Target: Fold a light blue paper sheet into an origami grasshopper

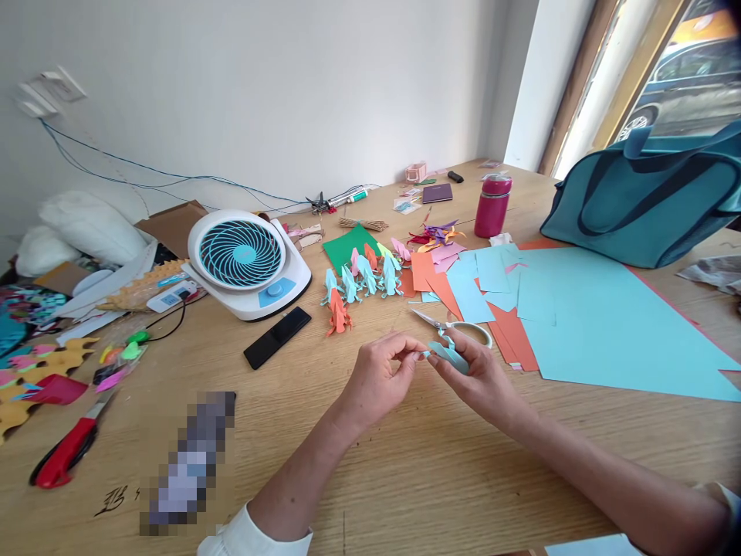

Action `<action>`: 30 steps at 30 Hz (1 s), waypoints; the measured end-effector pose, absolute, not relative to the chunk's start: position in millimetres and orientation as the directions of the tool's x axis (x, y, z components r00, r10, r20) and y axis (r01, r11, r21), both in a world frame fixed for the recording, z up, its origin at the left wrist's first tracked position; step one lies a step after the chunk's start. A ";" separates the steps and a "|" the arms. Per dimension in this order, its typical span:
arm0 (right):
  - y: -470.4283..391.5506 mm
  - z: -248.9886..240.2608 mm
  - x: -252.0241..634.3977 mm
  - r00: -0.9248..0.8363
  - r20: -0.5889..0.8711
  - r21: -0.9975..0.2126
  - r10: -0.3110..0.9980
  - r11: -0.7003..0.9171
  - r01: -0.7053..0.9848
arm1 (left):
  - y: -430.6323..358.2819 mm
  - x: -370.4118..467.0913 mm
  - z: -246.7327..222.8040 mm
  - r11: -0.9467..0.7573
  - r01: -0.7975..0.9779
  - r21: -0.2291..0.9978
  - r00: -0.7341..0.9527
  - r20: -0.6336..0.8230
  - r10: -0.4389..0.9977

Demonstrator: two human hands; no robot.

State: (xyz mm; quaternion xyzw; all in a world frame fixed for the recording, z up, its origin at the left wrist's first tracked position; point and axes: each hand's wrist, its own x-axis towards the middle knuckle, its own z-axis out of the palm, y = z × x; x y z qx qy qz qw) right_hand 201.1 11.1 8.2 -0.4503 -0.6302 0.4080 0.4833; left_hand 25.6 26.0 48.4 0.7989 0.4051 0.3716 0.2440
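Observation:
A light blue folded paper figure (450,356) is held over the table between both hands. My right hand (483,378) grips its body, thumb in front and fingers partly hidden behind. My left hand (382,376) pinches a small tip of the blue paper at its left end. Just beyond the hands lie scissors with white handles (482,333). Several finished folded figures stand behind, mostly light blue ones (367,275), with an orange one (338,312) nearest me.
Orange paper pieces (513,337) and a large light blue sheet (607,324) spread to the right. A teal bag (648,197) and a magenta bottle (493,207) stand behind. Leftward are a white fan (246,255), a black phone (278,337) and a red-handled knife (66,454).

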 end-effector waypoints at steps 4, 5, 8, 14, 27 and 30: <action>10.6 8.8 197.6 -0.112 0.361 -0.899 0.926 0.377 0.223 | 25.0 28.0 46.4 -0.490 0.470 0.734 0.348 0.356 0.867; 10.6 8.8 196.6 -0.112 0.378 -0.887 0.919 0.394 0.240 | 24.6 28.7 46.4 -0.479 0.470 0.741 0.339 0.349 0.874; 10.4 9.0 194.3 -0.109 0.385 -0.874 0.916 0.400 0.276 | 22.9 30.0 47.3 -0.465 0.496 0.733 0.323 0.342 0.883; 8.9 8.9 193.5 -0.133 0.350 -0.888 0.927 0.373 0.269 | 20.1 30.5 44.1 -0.466 0.594 0.655 0.310 0.349 0.885; 19.0 6.7 202.2 -0.189 0.155 -0.975 0.970 0.181 0.132 | 34.6 25.6 32.2 -0.166 0.240 0.956 0.343 0.076 0.936; 20.1 7.2 203.6 -0.197 0.085 -0.992 0.977 0.101 0.070 | 32.1 26.1 36.2 -0.192 0.261 0.946 0.366 0.087 0.926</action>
